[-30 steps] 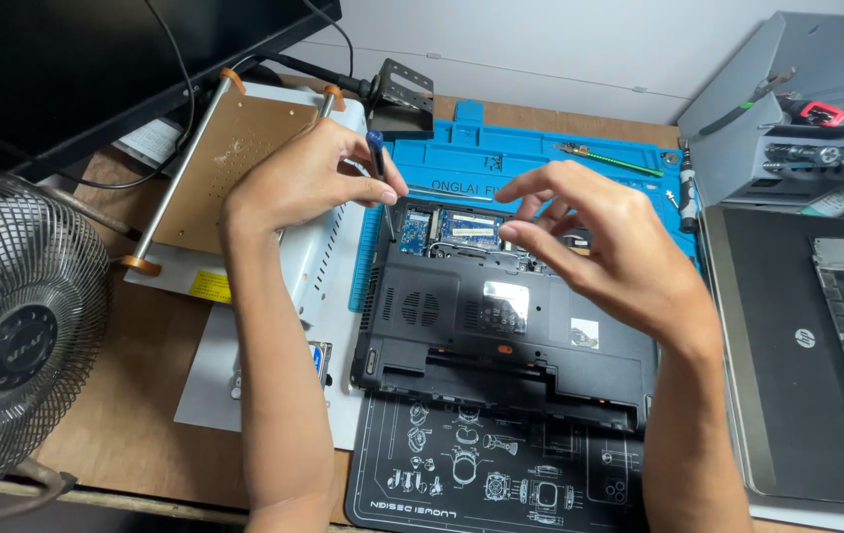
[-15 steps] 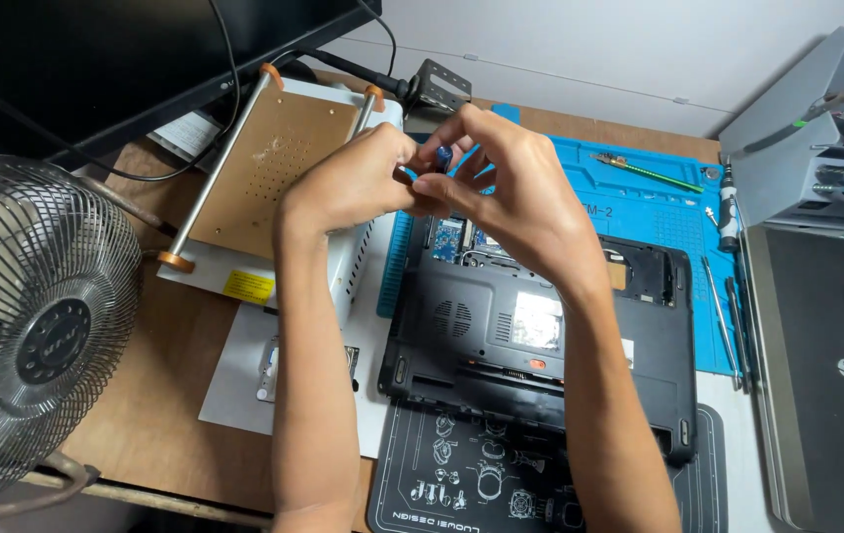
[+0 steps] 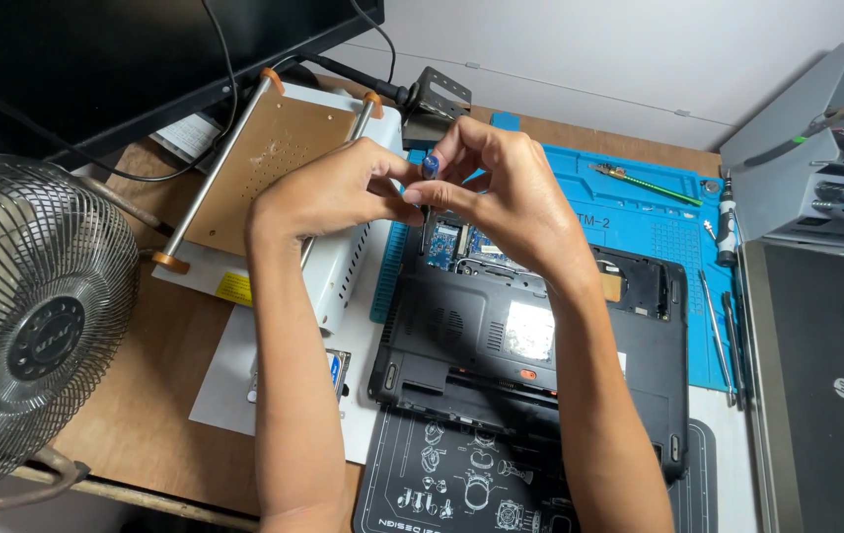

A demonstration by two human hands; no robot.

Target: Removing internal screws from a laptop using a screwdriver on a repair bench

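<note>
Screwdriver (image 3: 429, 173) stood upright between my pinching hands, left hand (image 3: 328, 192) and right hand (image 3: 501, 188) both gripping it, tip pointing down over the laptop's (image 3: 501, 336) far-left corner.

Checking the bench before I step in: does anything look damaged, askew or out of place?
Nothing spilled or broken shows. The black laptop lies bottom-up with a cover off, circuit boards bare under both hands. The left hand and right hand pinch a small blue-tipped tool above it.
</note>
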